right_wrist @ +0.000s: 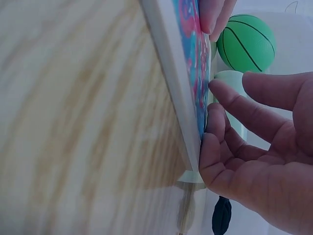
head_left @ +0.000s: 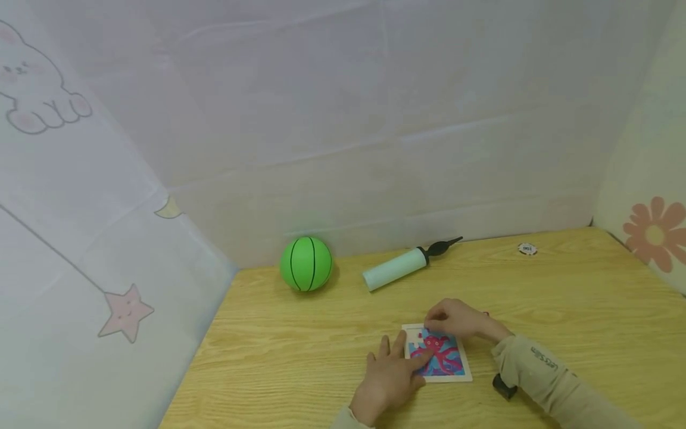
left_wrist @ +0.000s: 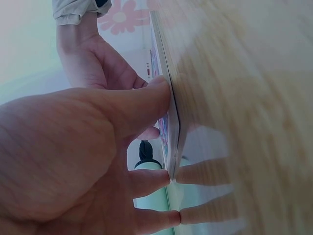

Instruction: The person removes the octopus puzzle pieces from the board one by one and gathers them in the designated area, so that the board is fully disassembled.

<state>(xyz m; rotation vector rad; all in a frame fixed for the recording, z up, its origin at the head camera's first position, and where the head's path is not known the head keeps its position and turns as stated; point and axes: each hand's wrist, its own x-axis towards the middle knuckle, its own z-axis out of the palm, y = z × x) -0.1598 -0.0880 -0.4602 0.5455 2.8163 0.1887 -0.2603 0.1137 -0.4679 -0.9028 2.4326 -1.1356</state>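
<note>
A flat jigsaw puzzle (head_left: 440,364) with a pink octopus on blue lies on the table in a white frame. Pale backing shows at its upper left. My left hand (head_left: 388,378) rests at the puzzle's left side, fingers spread on the table, thumb (left_wrist: 159,93) lying over the frame edge onto the picture. At the far edge, my right hand (head_left: 455,319) touches the picture; the right wrist view shows the index fingertip (right_wrist: 215,87) on the surface, the thumb apart from it, and the other fingers bent against the frame. I see no piece between them.
Behind the puzzle lie a green ball (head_left: 306,264) and a pale green hand pump (head_left: 396,269) with a black nozzle. A poker chip (head_left: 527,249) is at the back right. Something small and red (head_left: 486,313) shows beyond the right wrist, mostly hidden. Cloth walls border the wooden table (head_left: 257,357).
</note>
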